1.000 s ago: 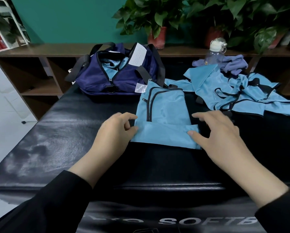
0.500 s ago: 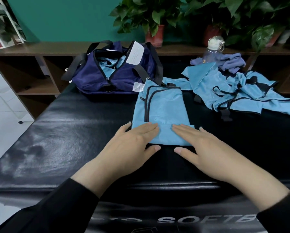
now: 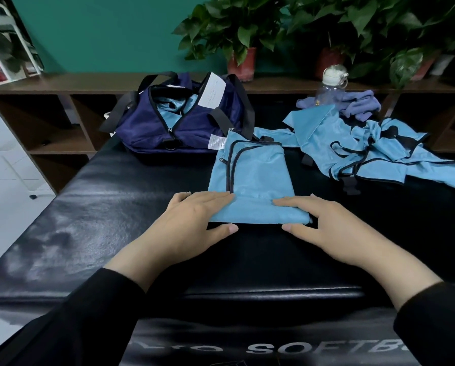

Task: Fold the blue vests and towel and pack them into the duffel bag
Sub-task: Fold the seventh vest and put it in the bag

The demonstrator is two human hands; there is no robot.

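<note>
I press the left hand (image 3: 194, 220) and right hand (image 3: 324, 223), both flat and grasping nothing, on the folded vest (image 3: 252, 186); next, lift it into the duffel bag (image 3: 178, 122)

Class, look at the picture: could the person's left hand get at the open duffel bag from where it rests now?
Probably yes. The left hand lies flat on the near edge of the folded vest; the duffel bag sits beyond it, on the same side, with only bare black mat between. Whether the arm stretches that far is uncertain.

One head-worn view (wide-angle) looks forward and down, close over the black table (image 3: 94, 207).
</note>
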